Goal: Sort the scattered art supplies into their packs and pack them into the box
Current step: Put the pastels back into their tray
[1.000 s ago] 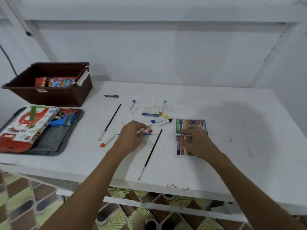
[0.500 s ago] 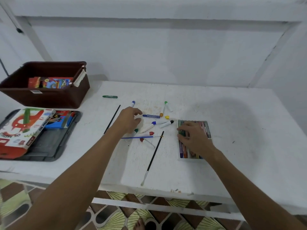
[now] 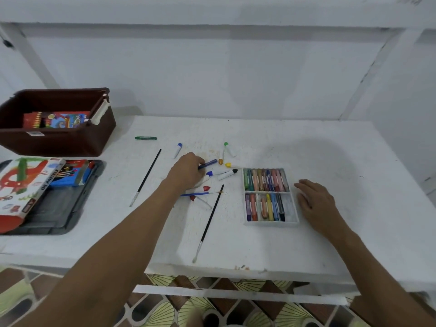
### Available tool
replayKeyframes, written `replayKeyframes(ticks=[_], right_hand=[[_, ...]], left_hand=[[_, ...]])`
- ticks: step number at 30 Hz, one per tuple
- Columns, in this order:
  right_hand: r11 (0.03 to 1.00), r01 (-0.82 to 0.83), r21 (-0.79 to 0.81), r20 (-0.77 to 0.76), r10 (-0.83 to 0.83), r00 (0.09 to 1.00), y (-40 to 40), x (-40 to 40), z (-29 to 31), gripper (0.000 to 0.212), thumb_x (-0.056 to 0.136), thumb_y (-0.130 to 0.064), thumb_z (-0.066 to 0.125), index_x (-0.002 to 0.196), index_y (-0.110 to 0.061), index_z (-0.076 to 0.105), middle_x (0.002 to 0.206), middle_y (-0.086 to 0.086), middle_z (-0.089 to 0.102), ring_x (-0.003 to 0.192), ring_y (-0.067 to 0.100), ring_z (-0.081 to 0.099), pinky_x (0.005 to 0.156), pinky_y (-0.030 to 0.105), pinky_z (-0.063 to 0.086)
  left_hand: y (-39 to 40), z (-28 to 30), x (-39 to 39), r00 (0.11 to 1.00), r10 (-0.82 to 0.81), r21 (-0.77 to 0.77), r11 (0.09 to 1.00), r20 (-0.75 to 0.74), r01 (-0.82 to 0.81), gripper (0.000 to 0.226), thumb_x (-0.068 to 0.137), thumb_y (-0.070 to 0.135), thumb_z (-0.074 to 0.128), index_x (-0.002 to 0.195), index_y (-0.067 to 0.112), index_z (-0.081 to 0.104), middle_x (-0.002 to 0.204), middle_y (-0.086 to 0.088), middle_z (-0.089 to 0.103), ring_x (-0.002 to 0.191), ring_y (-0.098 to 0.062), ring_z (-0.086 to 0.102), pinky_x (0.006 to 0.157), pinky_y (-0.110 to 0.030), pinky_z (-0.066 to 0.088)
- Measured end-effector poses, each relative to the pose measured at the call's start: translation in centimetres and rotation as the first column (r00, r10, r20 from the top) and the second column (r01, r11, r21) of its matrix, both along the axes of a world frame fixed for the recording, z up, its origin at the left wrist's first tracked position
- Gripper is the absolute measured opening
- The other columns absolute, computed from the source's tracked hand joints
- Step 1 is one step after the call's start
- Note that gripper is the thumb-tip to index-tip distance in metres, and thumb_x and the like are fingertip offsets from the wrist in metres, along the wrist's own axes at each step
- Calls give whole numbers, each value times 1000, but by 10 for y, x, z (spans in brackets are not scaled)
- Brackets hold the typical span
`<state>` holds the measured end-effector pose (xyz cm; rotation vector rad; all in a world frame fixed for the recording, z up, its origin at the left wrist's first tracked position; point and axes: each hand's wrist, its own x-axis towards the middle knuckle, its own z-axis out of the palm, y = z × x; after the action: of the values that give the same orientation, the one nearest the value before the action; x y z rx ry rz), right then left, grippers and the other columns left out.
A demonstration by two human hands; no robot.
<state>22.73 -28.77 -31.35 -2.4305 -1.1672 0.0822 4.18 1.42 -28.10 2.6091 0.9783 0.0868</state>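
On table (image 3: 330, 251), left hand (image 3: 186, 172) pinches blue crayon (image 3: 208, 164).

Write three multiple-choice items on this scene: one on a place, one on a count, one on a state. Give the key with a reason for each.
1. Where does the green crayon lie?
A. in the pastel tray
B. alone on the table, beyond the markers
C. in the brown box

2. How many black-handled brushes lie on the table?
A. one
B. two
C. four

3. What is the left hand doing?
A. closing on a blue marker
B. resting flat beside the tray
C. lifting a brush

Key:
1 B, it lies apart, near the table's far left.
2 B, one brush lies left of the hand and another brush right of the forearm.
3 A, its fingers are on the marker's end; the right hand is the flat one, beside the pastel tray.
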Motion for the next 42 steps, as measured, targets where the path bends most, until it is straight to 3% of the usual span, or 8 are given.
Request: replayKeyframes(ticks=[5,9,12,18,21,25,32,42], right_hand=[[996,-43,-73,51,46,998,-16,0,-12,53,95,-40,29,132,-12,54,144,9,45,136,30,37,108,47,31],[994,-36,-102,73,43,996,-16,-2,-12,63,92,-46,17,136,-14,49,147,7,42,139,27,32,111,44,28],[994,-33,-106,70,40,997,-15,-2,-12,65,92,-46,14,137,-16,48,148,6,40,140,25,30,113,42,25],[993,-36,-110,65,43,997,-16,-3,-12,60,94,-43,17,140,-17,44,151,3,36,142,23,26,115,39,20],[992,-45,-117,66,53,996,-17,-1,-13,64,92,-45,13,140,-17,44,151,3,35,142,23,25,115,39,20],[989,-64,-131,57,72,996,-19,0,-14,58,93,-40,19,143,-17,40,153,3,30,143,23,22,117,39,18],[988,-92,-127,58,100,993,-22,2,-16,68,90,-47,10,143,-16,38,155,3,27,144,23,18,117,39,14],[972,-143,-186,84,161,983,-25,1,-15,74,85,-58,0,148,-28,26,157,6,19,146,26,11,116,40,10]], left_hand=[[-5,-2,-1,995,95,-10,995,30,-95,23,91,20,60,109,9,68,92,-8,57,64,-15,50,55,-21,37],[-17,-2,-1,986,163,-17,987,39,-162,21,93,19,56,108,8,65,91,-6,63,74,-16,54,66,-26,43],[-42,5,5,960,212,-76,977,182,-201,17,93,19,57,104,8,64,96,-10,65,80,-22,60,72,-31,49],[-132,20,26,944,63,-147,989,323,-16,24,95,32,53,98,10,63,72,-1,61,59,-7,51,55,-17,39],[-167,18,35,948,41,-266,963,315,47,12,91,18,59,103,15,62,70,4,60,53,1,51,49,-11,40],[-195,16,45,950,5,-275,958,313,86,19,89,17,61,107,12,63,79,1,61,63,-6,53,59,-15,42],[-216,12,56,960,42,-253,967,276,31,16,84,20,63,96,12,67,78,-4,65,68,-16,58,70,-34,54],[-222,17,65,984,-61,-216,972,164,97,18,88,18,59,82,5,69,69,-5,63,52,-8,49,49,-17,36]])
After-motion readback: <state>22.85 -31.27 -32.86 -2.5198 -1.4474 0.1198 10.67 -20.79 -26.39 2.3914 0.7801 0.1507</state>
